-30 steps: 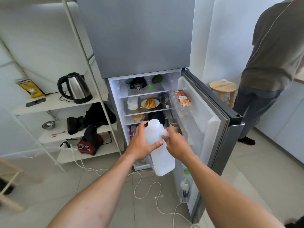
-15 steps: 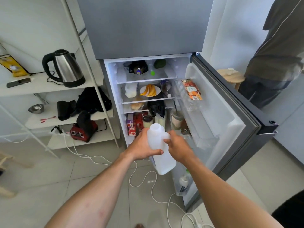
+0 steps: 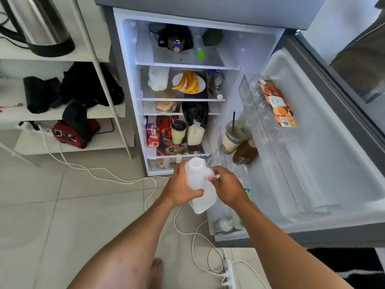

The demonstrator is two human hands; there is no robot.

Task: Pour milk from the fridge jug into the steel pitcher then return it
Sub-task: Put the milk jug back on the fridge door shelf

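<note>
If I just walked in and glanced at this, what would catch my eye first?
Probably the white jug, held in both hands, left hand and right hand, low in front of the open fridge. Next, the plate of orange fruit slices on a middle shelf, and the white cables trailing across the tiled floor.

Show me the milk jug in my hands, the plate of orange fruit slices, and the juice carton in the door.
milk jug (image 3: 199,190), head view, body.
plate (image 3: 201,85), head view, right rim.
juice carton (image 3: 278,103), head view, front face.

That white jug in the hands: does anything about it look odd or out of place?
The white jug has no cap: its mouth is open while both the left hand and right hand hold it tilted before the open fridge. No spill shows.
</note>
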